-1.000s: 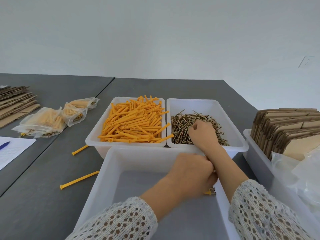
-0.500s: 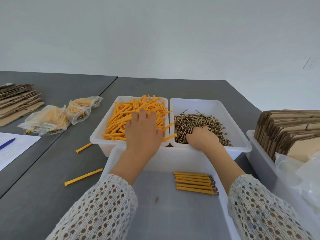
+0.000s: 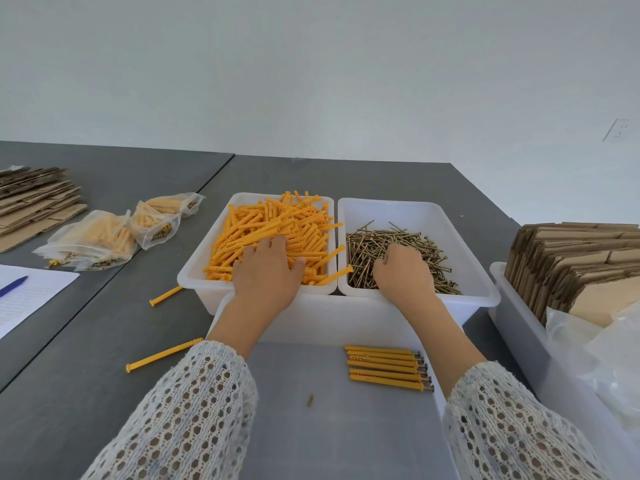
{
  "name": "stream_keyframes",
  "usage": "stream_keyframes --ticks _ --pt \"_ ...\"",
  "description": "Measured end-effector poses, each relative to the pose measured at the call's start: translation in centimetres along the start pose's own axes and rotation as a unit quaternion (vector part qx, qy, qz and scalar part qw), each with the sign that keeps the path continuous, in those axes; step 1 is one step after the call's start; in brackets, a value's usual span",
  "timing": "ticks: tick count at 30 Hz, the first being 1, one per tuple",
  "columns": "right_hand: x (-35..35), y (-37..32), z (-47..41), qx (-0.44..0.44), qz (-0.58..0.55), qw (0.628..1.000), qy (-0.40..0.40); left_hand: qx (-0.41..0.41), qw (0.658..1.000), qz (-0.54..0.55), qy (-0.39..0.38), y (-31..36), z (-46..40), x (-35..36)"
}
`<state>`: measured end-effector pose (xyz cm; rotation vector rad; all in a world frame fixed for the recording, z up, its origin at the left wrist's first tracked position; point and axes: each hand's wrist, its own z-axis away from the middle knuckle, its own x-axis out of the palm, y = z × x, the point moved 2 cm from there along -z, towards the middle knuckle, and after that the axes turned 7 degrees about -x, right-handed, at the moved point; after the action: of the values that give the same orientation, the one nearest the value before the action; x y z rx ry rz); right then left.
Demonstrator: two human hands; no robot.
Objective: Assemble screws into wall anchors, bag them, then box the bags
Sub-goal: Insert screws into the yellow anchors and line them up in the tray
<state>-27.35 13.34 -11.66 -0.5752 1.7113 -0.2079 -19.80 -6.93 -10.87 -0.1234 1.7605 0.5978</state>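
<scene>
In the near white plastic tray (image 3: 221, 341), a row of six orange wall anchors with screws set in them (image 3: 386, 368) lies side by side toward the tray's 3 o'clock side, screw heads pointing to 3 o'clock; a single small screw bit (image 3: 310, 399) lies apart from them at about 7 o'clock.

At 12 o'clock from that tray stand two white plastic bins, touching each other. The left bin (image 3: 194, 275) is heaped with loose orange plastic wall anchors (image 3: 277, 223). The person's left hand (image 3: 268, 271) lies palm down on that heap; whether its grip holds an anchor cannot be told. The right bin (image 3: 478, 271) holds a pile of brass-coloured screws (image 3: 367, 244). The right hand (image 3: 403, 271) is in the pile with fingers curled down into the screws; what its grip holds is hidden.

Two stray orange anchors (image 3: 164, 355) lie on the grey desk (image 3: 69, 375) at 9 o'clock of the near tray. Further out toward 10 o'clock sit clear plastic bags filled with anchors (image 3: 100, 237), then a stack of flat brown cardboard (image 3: 34, 199), with a white sheet of paper (image 3: 31, 296) and a blue pen (image 3: 12, 285) nearer.

At 3 o'clock another white tub (image 3: 512, 313) holds upright folded cardboard blanks (image 3: 571, 258) and empty clear bags (image 3: 606, 348).
</scene>
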Motion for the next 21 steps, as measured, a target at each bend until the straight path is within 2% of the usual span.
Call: stream_keyframes --ticks 4,8,13,18,21 --pt "-0.6 -0.7 0.4 -0.067 -0.06 0.993 0.078 0.035 0.999 0.037 -0.005 0.2 0.0 0.1" --pt "-1.2 -1.0 0.6 -0.111 -0.085 0.983 0.121 0.087 0.986 0.139 -0.015 0.8 0.3 0.2" --pt "-1.4 -1.3 0.8 -0.164 -0.112 0.965 0.169 0.131 0.969 0.211 -0.011 1.5 0.8 0.0" --pt "-1.2 -1.6 0.8 -0.185 -0.155 0.952 0.19 0.18 0.951 0.251 0.03 2.1 1.1 -0.5" --pt "-0.8 -1.9 0.8 -0.199 -0.16 0.948 0.191 0.18 0.947 0.264 0.035 2.0 1.0 -0.3"
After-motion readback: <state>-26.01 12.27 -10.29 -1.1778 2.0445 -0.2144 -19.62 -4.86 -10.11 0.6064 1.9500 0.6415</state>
